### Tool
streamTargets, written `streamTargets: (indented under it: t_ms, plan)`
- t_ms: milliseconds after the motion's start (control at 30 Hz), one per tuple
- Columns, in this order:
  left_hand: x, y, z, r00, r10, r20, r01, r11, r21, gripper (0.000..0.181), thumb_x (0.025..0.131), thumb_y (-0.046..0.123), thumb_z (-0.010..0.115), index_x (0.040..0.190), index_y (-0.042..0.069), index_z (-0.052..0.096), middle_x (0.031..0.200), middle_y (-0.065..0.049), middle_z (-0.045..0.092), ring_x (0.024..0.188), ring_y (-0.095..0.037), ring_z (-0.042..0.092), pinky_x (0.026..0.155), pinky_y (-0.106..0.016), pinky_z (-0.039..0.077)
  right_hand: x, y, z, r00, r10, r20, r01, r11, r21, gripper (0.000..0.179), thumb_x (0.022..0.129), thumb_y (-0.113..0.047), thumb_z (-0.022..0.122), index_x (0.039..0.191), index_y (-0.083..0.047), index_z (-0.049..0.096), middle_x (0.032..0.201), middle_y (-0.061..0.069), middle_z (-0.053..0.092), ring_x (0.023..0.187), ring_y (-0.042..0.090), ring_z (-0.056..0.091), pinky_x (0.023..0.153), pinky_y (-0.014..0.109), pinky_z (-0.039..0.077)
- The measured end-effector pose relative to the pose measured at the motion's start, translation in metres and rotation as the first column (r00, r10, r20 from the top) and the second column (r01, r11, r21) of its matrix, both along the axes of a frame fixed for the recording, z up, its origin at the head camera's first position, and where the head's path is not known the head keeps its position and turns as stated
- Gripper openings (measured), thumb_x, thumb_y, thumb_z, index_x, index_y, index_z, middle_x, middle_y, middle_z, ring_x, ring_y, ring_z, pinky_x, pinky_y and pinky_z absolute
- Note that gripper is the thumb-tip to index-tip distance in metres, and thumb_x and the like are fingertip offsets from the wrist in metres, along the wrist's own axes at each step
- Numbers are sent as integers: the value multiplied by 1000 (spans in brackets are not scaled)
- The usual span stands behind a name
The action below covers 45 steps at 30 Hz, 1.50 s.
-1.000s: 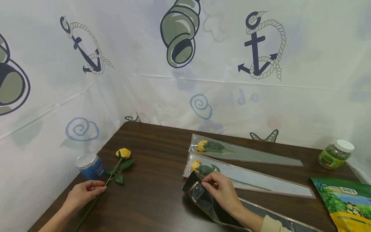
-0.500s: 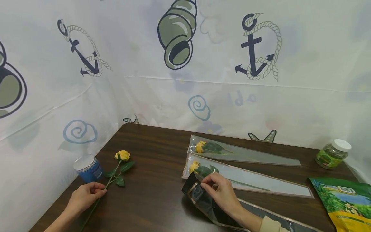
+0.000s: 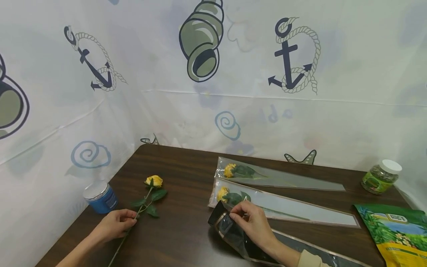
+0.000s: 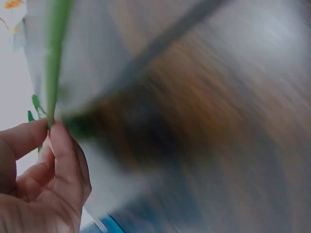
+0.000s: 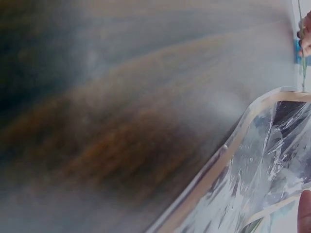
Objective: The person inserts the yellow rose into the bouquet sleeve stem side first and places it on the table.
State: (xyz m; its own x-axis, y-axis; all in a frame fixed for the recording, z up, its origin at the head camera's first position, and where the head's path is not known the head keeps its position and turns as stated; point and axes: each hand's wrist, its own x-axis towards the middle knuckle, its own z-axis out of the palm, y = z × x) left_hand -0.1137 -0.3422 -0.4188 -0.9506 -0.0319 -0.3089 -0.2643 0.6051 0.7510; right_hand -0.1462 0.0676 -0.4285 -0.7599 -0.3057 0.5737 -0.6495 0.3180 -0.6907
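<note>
My left hand (image 3: 116, 224) pinches the stem of a yellow rose (image 3: 154, 181) between thumb and fingers. The bloom points away from me, with green leaves just beyond the fingertips. In the left wrist view the green stem (image 4: 54, 63) runs through the pinch of the left hand (image 4: 46, 179). To the right, my right hand (image 3: 253, 226) grips the upper edge of a black and clear flower sleeve (image 3: 228, 228) with a gold border. Its wide end is raised off the table, and the right forearm covers part of it. No flower is visible in this sleeve.
Two clear sleeves, a far one (image 3: 300, 180) and a nearer one (image 3: 327, 215), lie behind the right hand, each with a yellow rose. A blue tin (image 3: 101, 198) stands at left. At right are a white-lidded jar (image 3: 381, 178) and a green and yellow pouch (image 3: 397, 231).
The left hand has moved right with the rose, away from the blue tin. The right hand keeps its hold on the black sleeve, nearly still. The head view has shifted slightly.
</note>
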Motion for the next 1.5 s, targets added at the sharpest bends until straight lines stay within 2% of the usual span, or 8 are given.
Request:
streamTargets:
  t_ms: [167, 267, 367, 467, 600, 733, 1133, 1500]
  plan:
    - [-7, 29, 7, 1000, 15, 0, -14, 962, 272, 40, 94, 20, 58, 121, -9, 47, 103, -6, 62, 91, -13, 59, 74, -35, 55, 0, -2, -1, 1000, 3, 12, -3, 1000, 1, 9, 80, -4, 72, 79, -10, 66, 77, -2, 65, 69, 2, 57, 55, 20, 51]
    - [-15, 57, 13, 985, 163, -56, -120, 884, 452, 35, 94, 17, 59, 118, -4, 47, 98, 2, 60, 87, -6, 59, 74, -28, 55, 0, -3, -2, 1000, 3, 13, -3, 1000, 4, 10, 79, -3, 72, 79, -11, 66, 77, -2, 65, 68, 2, 57, 55, 20, 51]
    - [-23, 86, 22, 932, 347, -108, -209, 754, 623, 25, 93, 13, 60, 112, 5, 47, 92, 10, 58, 84, -2, 58, 75, -23, 54, 0, -4, -2, 1000, -3, 8, 3, 1000, 6, 11, 79, -3, 73, 79, -11, 66, 77, -2, 65, 68, 2, 57, 55, 20, 51]
    - [-29, 111, 30, 874, 462, -153, -216, 650, 729, 22, 92, 13, 61, 108, 9, 47, 89, 11, 56, 83, 0, 58, 77, -23, 54, 0, -5, -2, 1000, -8, 12, 8, 1000, 7, 10, 79, -4, 73, 79, -12, 66, 77, -3, 65, 68, 2, 57, 55, 20, 51]
    - [-34, 133, 35, 823, 533, -194, -186, 577, 795, 18, 92, 12, 60, 104, 11, 47, 86, 9, 53, 79, -1, 57, 76, -22, 54, 0, -5, -2, 1000, -7, 26, 7, 1000, 9, 8, 80, -5, 72, 80, -11, 66, 77, -3, 65, 69, 2, 58, 56, 20, 51]
    - [-34, 148, 31, 800, 571, -184, -188, 531, 826, 15, 92, 9, 60, 101, 10, 48, 82, 7, 50, 77, -2, 57, 73, -22, 55, 1, -6, -2, 1000, -11, 15, 10, 1000, 9, 10, 79, -4, 73, 80, -11, 66, 77, -3, 64, 68, 3, 58, 55, 20, 51]
    - [-26, 177, 11, 796, 580, -173, -189, 509, 840, 16, 90, 6, 62, 95, 8, 48, 80, 5, 52, 73, -3, 58, 71, -18, 53, 2, -13, 2, 1000, 1, 19, -1, 1000, -7, 9, 80, -5, 73, 80, -11, 67, 78, -1, 65, 70, 3, 57, 56, 20, 52]
    - [-20, 195, 2, 804, 544, -241, -153, 579, 801, 25, 88, 2, 63, 105, -4, 46, 86, 0, 55, 74, -4, 58, 71, -19, 53, 5, -19, 9, 992, 3, 126, 0, 1000, -25, 6, 83, -8, 71, 82, -12, 67, 80, -2, 64, 73, 5, 59, 59, 21, 53]
